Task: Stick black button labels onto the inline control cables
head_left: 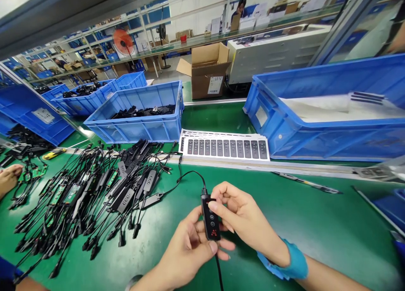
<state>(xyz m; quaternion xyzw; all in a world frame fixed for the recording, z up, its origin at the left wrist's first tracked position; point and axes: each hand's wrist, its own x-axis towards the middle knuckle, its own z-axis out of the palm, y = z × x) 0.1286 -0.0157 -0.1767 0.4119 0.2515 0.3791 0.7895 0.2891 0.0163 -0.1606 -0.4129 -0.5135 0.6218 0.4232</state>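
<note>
A black inline controller [211, 223] with plus and minus marks and red print at its lower end is in front of me, cables leaving both ends. My left hand [190, 244] grips its lower part, thumb on the near edge and fingers behind. My right hand [237, 208] pinches the upper end, thumb on the front face near the top. It wears a blue wristband [286, 261]. To the left lies a large heap of cabled controllers [104, 194], some with green circuit boards showing. Beyond my hands rest sheets of black labels [226, 147].
A blue crate [142, 122] of black parts stands behind the heap; another blue crate [332, 139] stands at right. A pen [306, 183] lies on the green table [303, 223]. Another person's hand [11, 177] is at far left. An open cardboard box [205, 82] stands behind.
</note>
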